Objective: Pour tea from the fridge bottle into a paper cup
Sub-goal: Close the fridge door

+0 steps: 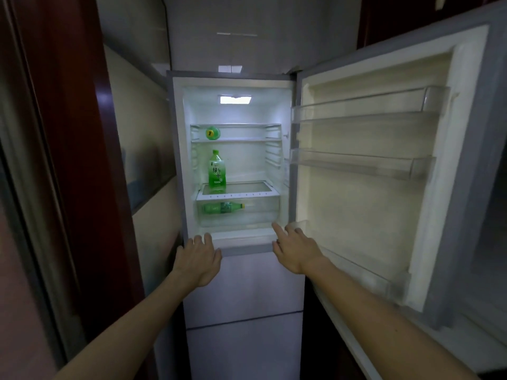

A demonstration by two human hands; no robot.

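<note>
Reaching stage: left hand and right hand, both empty with fingers spread, near the open fridge; next, grasp the upright green-tea bottle at frame centre.

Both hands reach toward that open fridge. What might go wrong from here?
Three green bottles look alike: the upright bottle, the top-shelf bottle lying down and the drawer bottle; the wrong one may get picked. The upright bottle stands near the front of its shelf, so a hasty reach by the left hand or right hand might tip it.
</note>
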